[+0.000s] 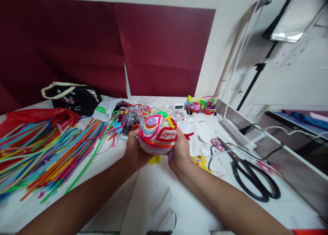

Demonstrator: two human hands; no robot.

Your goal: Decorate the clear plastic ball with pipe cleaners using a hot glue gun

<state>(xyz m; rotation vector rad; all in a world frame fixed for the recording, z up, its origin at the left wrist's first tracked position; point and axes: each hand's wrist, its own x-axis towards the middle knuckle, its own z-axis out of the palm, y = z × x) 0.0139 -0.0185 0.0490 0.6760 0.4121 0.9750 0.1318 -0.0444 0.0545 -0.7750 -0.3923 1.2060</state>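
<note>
A round clear ball covered in coloured pipe-cleaner shapes (157,134) is held up over the white table (179,207), with a purple eye in a pink loop on its top left and a red loop on its right. My left hand (134,149) grips its left side with fingers wrapped under it. My right hand (179,151) clasps its right side the same way. A yellow piece (154,159) lies just below the ball.
A big heap of coloured pipe cleaners (43,153) covers the left of the table, with a red bag (38,116) and a black bag (73,97) behind. Black scissors (252,178) lie right. Two finished figures (201,106) and a small white clock (178,106) stand at the back.
</note>
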